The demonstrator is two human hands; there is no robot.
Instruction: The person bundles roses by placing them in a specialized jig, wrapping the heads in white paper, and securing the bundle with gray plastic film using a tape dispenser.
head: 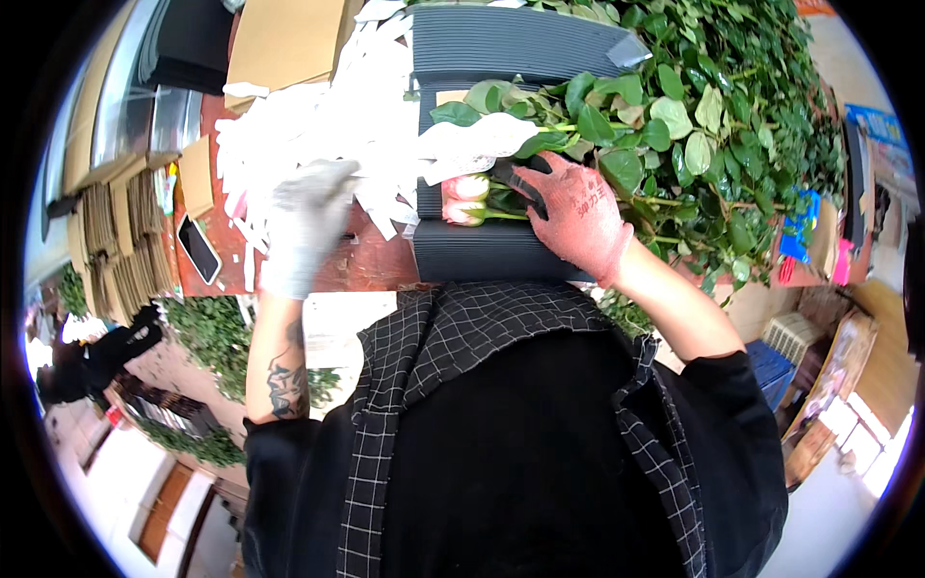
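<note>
My left hand (307,220), in a pale glove and blurred by motion, is over the table beside a pile of white foam net sleeves (318,130). Whether its fingers hold anything is unclear. My right hand (578,217), in a red glove with dark coated fingers, rests by the stems of two pale pink roses (465,199); its grip is hidden. Those blooms lie side by side on black corrugated board (491,249), heads to the left. Just beyond them, white netting (480,141) covers other flower heads, with green stems running right.
Leafy rose stems (723,130) heap over the right side of the reddish table (361,256). Another ridged black board (513,43) is at the back. At left are a phone (199,249), flat cardboard (285,43) and stacked folded cardboard (126,238).
</note>
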